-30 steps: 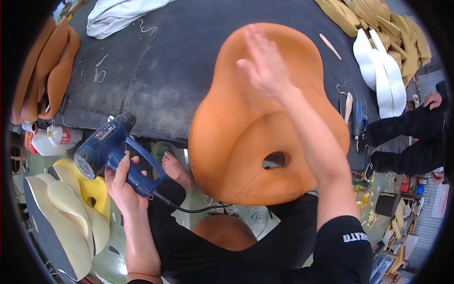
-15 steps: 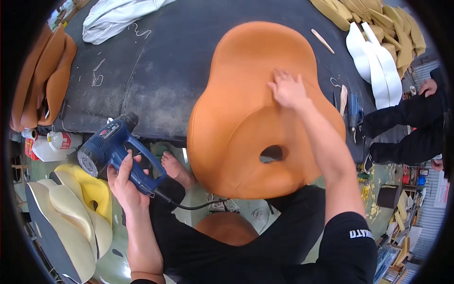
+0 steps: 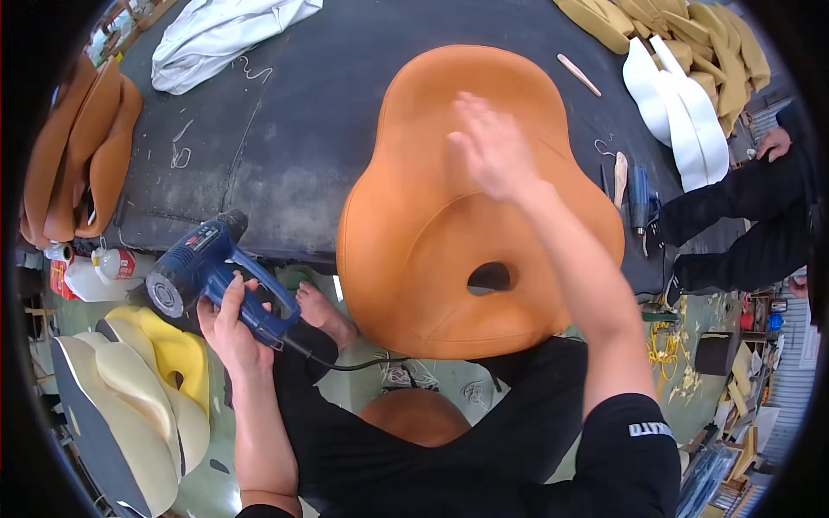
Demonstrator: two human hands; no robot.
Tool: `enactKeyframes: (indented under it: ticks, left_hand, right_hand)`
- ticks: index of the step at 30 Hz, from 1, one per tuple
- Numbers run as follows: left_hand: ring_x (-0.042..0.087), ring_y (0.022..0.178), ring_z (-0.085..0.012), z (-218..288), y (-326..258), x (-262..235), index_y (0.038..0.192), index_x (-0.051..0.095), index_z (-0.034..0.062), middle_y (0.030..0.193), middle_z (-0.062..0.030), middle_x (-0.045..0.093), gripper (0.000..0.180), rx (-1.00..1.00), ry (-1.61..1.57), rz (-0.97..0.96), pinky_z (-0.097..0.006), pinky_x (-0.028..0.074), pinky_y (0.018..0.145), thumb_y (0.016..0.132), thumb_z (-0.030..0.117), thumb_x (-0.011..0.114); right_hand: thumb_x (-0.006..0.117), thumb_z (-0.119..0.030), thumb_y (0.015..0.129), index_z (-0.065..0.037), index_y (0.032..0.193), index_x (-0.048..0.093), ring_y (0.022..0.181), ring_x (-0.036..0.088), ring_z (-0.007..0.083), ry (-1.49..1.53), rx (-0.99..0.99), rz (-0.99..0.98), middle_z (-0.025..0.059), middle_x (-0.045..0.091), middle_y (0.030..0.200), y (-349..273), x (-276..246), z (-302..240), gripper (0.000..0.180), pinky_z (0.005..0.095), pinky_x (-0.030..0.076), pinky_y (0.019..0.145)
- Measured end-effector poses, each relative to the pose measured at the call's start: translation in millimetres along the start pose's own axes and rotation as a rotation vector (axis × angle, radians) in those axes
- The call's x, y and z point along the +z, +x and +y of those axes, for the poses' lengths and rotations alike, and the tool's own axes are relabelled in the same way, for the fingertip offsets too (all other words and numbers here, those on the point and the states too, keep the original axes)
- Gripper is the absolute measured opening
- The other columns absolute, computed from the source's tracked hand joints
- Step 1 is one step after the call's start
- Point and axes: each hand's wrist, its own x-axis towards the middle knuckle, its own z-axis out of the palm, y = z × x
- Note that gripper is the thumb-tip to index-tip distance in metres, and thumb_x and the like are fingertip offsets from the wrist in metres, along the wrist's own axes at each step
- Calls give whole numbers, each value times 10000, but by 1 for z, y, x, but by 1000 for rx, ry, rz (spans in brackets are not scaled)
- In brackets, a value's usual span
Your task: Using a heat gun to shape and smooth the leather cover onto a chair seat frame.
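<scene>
An orange leather-like seat cushion (image 3: 414,186), narrower at its far end and with an oval hole near me, rests across the dark table's edge and my lap. Over its upper part is my right hand (image 3: 496,155), palm down with fingers stretched, slightly smeared by motion; whether it touches the surface I cannot tell. My left hand (image 3: 239,332) grips the handle of a blue heat gun (image 3: 192,261) off the cushion's left side. The gun's dark nozzle points up and away, toward the table, and its black cord (image 3: 358,367) runs beneath the cushion.
Orange-brown cushions (image 3: 60,155) stand at left above foam pieces (image 3: 129,388). White fabric (image 3: 224,39) lies at the back. Wooden sticks (image 3: 579,74), another blue heat gun (image 3: 638,198) and white padded pieces (image 3: 686,121) are at right, beside another person's dark-clothed legs (image 3: 734,207).
My right hand has moved up and to the left over the cushion. The left hand keeps its hold on the heat gun. The whole view has shifted slightly.
</scene>
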Motion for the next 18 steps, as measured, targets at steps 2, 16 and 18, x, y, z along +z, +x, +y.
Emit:
enactKeyframes:
  ticks: [2,16,18]
  left_hand:
    - [738,901,-173,-1,1,1,1214,602,15,1059,-97,716,292,-18,-23,-10,-299,614,571,948,37,723]
    - [730,868,-167,1,-6,8,1220,593,40,1086,-76,705,304,37,-13,-40,-299,590,567,948,39,730]
    - [731,886,-174,5,-7,2,1216,584,35,1084,-78,707,302,63,-16,-26,-299,591,567,948,33,723]
  right_hand:
    - [413,-456,1109,-97,1609,436,1506,441,300,73,-66,-74,161,455,1642,-35,36,-1,615,515,338,1225]
    - [402,-519,1097,-79,1634,392,1599,283,319,-420,389,-781,137,336,1717,-47,-19,39,694,619,209,1274]
    - [406,-490,1106,-67,1600,446,1589,293,346,-431,426,-1127,164,355,1701,-3,-48,21,651,584,241,1273]
